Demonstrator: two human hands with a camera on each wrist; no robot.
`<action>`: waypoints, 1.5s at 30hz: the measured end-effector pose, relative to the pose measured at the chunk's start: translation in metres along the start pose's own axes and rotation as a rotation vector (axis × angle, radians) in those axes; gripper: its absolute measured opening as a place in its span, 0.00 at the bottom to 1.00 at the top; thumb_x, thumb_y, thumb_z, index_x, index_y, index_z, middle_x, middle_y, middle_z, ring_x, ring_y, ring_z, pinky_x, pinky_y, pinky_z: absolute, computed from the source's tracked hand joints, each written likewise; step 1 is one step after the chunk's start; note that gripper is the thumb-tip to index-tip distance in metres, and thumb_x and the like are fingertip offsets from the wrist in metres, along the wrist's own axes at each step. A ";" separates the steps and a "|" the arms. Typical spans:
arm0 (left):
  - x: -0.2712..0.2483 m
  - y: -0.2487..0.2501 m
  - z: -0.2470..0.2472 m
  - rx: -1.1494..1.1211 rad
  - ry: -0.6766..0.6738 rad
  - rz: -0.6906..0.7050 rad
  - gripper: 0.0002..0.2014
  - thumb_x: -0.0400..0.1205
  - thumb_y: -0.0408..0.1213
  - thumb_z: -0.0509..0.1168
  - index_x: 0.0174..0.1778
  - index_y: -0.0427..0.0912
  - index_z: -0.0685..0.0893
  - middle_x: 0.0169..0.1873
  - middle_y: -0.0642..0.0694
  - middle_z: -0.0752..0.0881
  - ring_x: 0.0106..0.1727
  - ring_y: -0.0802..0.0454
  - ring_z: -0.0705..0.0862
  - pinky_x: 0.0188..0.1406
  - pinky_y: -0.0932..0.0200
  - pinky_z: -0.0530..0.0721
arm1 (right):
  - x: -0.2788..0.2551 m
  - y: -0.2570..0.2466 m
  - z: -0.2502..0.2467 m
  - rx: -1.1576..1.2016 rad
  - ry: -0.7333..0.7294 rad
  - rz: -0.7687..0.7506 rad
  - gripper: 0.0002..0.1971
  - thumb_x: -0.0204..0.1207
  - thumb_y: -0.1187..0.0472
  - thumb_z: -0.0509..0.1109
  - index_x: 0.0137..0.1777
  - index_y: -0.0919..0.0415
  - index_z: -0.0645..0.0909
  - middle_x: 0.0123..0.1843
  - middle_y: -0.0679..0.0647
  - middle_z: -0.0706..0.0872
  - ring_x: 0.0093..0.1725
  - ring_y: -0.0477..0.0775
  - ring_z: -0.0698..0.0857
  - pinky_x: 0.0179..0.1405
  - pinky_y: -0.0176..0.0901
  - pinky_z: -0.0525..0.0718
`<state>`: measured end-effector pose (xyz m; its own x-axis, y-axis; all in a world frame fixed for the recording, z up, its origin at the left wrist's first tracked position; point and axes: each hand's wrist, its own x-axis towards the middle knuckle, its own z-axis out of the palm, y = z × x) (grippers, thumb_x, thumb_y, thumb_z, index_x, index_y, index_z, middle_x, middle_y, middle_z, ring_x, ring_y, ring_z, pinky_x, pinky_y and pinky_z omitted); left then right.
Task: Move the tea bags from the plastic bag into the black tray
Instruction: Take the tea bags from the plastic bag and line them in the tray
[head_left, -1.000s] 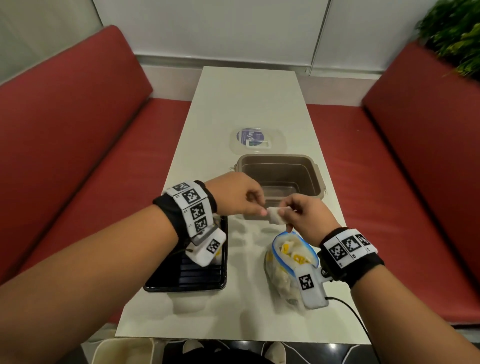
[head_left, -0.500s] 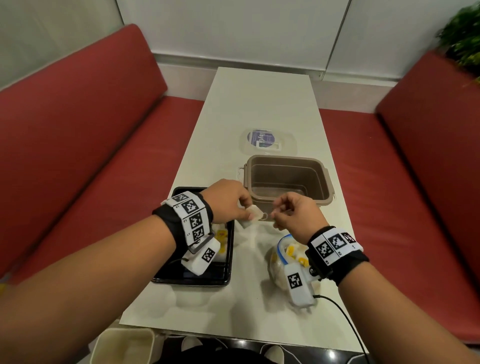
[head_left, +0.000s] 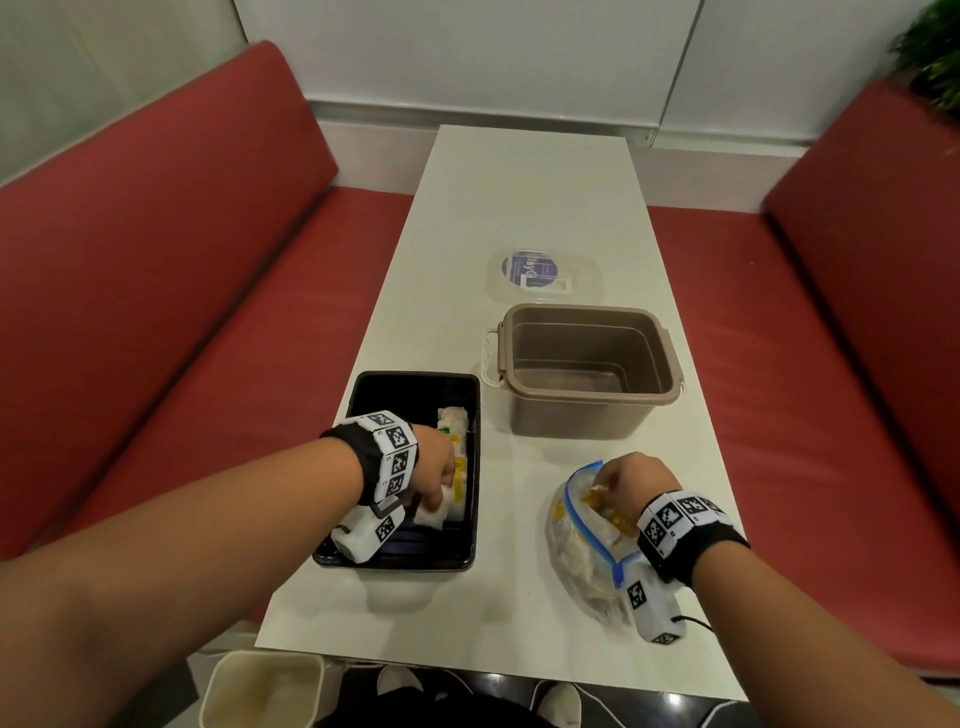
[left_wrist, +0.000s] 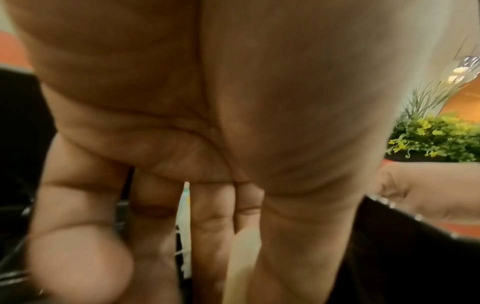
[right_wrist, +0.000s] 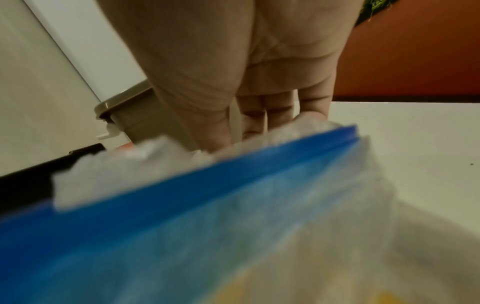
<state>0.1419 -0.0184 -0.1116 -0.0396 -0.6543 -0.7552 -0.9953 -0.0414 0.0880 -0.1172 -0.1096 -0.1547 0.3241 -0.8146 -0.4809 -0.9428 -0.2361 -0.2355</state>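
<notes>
Left hand (head_left: 434, 480), fingers curled round a white tea bag (head_left: 431, 514), sets it down beside the row of tea bags (head_left: 457, 457) along the right side of the black tray (head_left: 363, 395), near the worktop's (head_left: 519, 182) front-left corner. Right hand (head_left: 626, 486) reaches into the mouth of the plastic bag (head_left: 582, 551) near the front-right corner; its fingers are hidden among the contents, so its grip cannot be told, though it probably seeks the next bag. A beige tub (head_left: 587, 364) stands behind, its lid (head_left: 540, 270) beyond it.
</notes>
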 end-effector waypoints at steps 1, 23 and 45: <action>0.005 0.001 0.001 0.031 -0.022 -0.005 0.11 0.75 0.42 0.75 0.51 0.46 0.87 0.36 0.48 0.83 0.37 0.52 0.80 0.36 0.62 0.77 | 0.000 0.001 -0.002 -0.004 0.012 0.003 0.07 0.72 0.54 0.76 0.50 0.49 0.89 0.47 0.51 0.89 0.43 0.52 0.85 0.42 0.39 0.80; 0.022 0.022 -0.003 0.286 0.017 -0.048 0.27 0.76 0.57 0.72 0.65 0.42 0.84 0.60 0.45 0.86 0.62 0.44 0.85 0.56 0.54 0.81 | -0.027 -0.008 -0.028 0.313 0.169 -0.215 0.03 0.76 0.56 0.74 0.47 0.52 0.88 0.42 0.45 0.87 0.39 0.44 0.82 0.42 0.36 0.76; -0.027 -0.001 -0.035 -0.029 0.195 0.155 0.06 0.73 0.42 0.75 0.44 0.47 0.89 0.32 0.57 0.84 0.38 0.56 0.82 0.40 0.61 0.79 | -0.021 -0.029 -0.033 0.142 0.113 -0.215 0.05 0.76 0.59 0.71 0.44 0.58 0.87 0.42 0.51 0.89 0.45 0.53 0.87 0.45 0.43 0.84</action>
<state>0.1469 -0.0269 -0.0682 -0.1708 -0.7880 -0.5916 -0.9756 0.0513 0.2133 -0.0988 -0.1031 -0.1097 0.4968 -0.8100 -0.3117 -0.8305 -0.3394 -0.4416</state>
